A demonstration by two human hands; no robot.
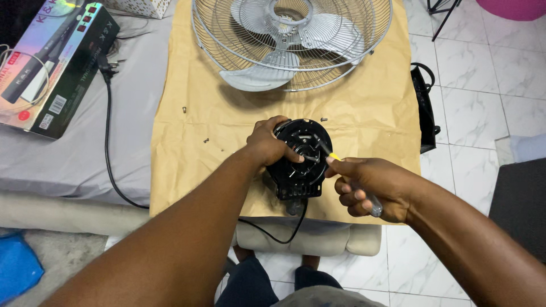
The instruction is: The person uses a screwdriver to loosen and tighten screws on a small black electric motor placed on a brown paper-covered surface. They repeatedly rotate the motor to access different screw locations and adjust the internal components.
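Black round plastic fan motor housing (300, 162) sits on tan brown paper (187, 170) spread over a grey-covered surface, near its front edge. Left hand (267, 142) grips the housing's left rim. Right hand (369, 185) is closed around a screwdriver (330, 154), tip against the housing face. Silver wire fan guard with grey blades (290, 42) lies beyond. Small screws (206, 140) dot the paper.

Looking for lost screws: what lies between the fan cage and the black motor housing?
In the head view, bare brown paper and one small screw near the motor housing.
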